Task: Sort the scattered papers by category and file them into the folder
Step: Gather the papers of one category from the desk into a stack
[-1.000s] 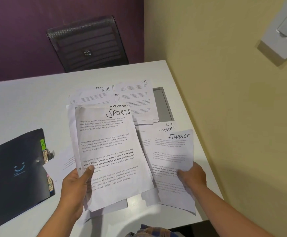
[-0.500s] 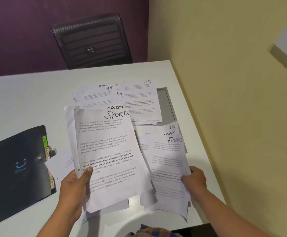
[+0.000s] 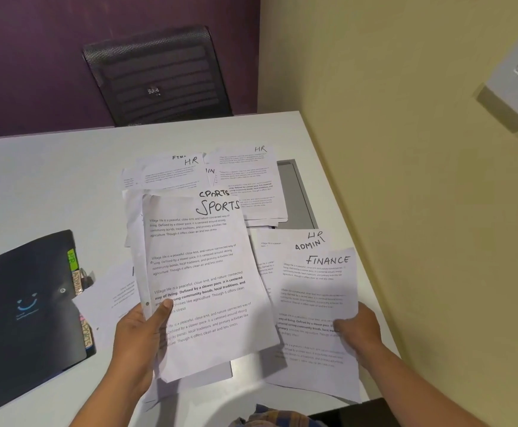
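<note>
My left hand (image 3: 137, 343) grips a few stacked sheets headed SPORTS (image 3: 202, 272), thumb on top, lifted over the white table (image 3: 51, 180). My right hand (image 3: 359, 331) pinches the right edge of a sheet headed FINANCE (image 3: 313, 303), which lies over sheets marked ADMIN and HR (image 3: 310, 241). More loose papers marked HR (image 3: 245, 180) lie spread further back. A dark folder (image 3: 20, 309) with coloured index tabs lies closed at the left.
A black mesh chair (image 3: 156, 78) stands behind the table against the purple wall. The yellow wall (image 3: 405, 180) runs along the table's right edge. A grey panel (image 3: 297, 195) is set in the table under the papers. One sheet (image 3: 113, 291) peeks out beside the folder.
The FINANCE sheet in my right hand shifted slightly right and flattened, uncovering the ADMIN heading behind it. The SPORTS sheets in my left hand stay about where they were.
</note>
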The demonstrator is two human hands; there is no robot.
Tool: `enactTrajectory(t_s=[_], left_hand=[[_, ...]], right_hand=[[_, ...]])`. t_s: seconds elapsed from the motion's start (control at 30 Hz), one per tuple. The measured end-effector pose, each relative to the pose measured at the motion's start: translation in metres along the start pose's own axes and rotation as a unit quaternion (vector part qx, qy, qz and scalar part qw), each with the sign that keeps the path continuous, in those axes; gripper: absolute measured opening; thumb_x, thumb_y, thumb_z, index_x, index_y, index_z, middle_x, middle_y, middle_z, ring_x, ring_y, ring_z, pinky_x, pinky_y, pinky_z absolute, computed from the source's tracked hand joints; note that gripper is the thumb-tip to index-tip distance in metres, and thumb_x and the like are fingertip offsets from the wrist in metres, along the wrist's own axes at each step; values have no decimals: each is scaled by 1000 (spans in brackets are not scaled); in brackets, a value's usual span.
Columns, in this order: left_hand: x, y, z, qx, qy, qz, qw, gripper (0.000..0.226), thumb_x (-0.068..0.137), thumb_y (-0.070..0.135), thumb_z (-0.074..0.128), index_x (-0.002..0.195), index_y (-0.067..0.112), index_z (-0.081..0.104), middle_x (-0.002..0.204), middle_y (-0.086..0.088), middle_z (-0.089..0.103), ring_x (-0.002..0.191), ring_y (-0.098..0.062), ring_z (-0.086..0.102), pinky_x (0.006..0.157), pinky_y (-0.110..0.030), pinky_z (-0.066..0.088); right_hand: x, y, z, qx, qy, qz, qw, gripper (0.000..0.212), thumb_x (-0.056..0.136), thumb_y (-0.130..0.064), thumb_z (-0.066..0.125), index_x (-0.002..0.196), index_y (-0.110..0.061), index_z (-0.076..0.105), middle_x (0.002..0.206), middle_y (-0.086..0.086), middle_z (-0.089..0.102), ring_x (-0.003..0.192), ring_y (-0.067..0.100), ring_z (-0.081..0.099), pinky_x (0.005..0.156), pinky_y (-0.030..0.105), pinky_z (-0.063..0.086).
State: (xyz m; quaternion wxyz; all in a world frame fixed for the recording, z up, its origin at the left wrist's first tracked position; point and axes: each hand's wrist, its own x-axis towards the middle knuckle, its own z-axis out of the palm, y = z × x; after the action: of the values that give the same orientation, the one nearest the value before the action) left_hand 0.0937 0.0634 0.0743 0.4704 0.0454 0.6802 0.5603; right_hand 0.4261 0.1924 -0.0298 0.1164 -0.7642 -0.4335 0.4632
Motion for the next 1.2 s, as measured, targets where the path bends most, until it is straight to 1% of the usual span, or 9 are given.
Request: enactTrajectory(t_s=[0.13,0.23,0.33,0.57,0.77,1.0,1.1,1.17,1.2], left_hand=[[1,-2,-4,3,-11,-9,1000,19,93,12,63,110,4,67,101,-18,76,93,-37,72,84,-47,58],[-2,-4,-5,8,-33,-8,999,19,93,14,63,110,8,68,99,-15,77,88,-33,74,81,-43,59],[-5,-7,-2,-11,-62,-17,998,18,95,13,59,110,7,68,100,-15,76,89,-30,75,73,-38,62],[-9,-13,-7,0,-82,-27,996,23,99,16,55,114,5,67,101,-18,76,93,-36,73,87,-48,57],[-9,-12,-21,3,-95,-36,995,19,99,12,54,109,5,69,101,-21,75,89,-34,74,70,-43,62],[-3,-7,-40,97,-96,43,990,22,88,-9,62,99,8,72,89,-4,79,85,-22,75,61,-23,58],[2,2,-40,143,-72,81,984,20,88,-2,67,95,15,75,84,3,79,85,-18,75,69,-28,60],[6,6,-40,167,-67,108,978,10,86,9,73,89,0,73,63,-4,70,63,-10,69,69,-43,59],[11,5,-41,169,-54,110,978,32,82,18,77,79,-12,66,53,-14,56,48,-10,60,88,-55,43]], right_hand=[[-16,-14,-1,-51,113,-87,989,58,83,-23,76,134,-14,49,127,5,56,109,25,60,84,39,56],[-39,-46,7,22,30,-138,990,43,90,-31,72,127,-18,54,124,1,60,112,20,60,74,22,50],[-66,-75,23,56,-53,-174,982,35,91,-43,65,119,-22,61,117,-6,66,110,12,61,80,23,48],[-106,-108,57,44,-110,-212,970,46,91,-59,54,75,-16,52,68,-5,51,64,11,44,62,29,35],[-119,-106,64,89,-128,-201,967,7,90,-21,70,98,-21,72,91,-7,79,84,13,75,74,38,62],[-125,-110,74,145,-145,-226,952,18,89,-3,71,101,-16,75,93,-3,80,86,14,76,69,26,59],[-127,-115,83,111,-107,-264,952,18,87,-7,74,93,-24,74,88,-7,78,83,10,74,66,24,59],[-126,-120,88,92,-87,-276,953,21,86,-9,75,89,-29,71,87,-11,76,80,5,73,65,21,59],[-125,-121,91,94,-92,-276,952,24,85,-8,75,89,-30,69,87,-12,76,79,1,72,63,18,58]])
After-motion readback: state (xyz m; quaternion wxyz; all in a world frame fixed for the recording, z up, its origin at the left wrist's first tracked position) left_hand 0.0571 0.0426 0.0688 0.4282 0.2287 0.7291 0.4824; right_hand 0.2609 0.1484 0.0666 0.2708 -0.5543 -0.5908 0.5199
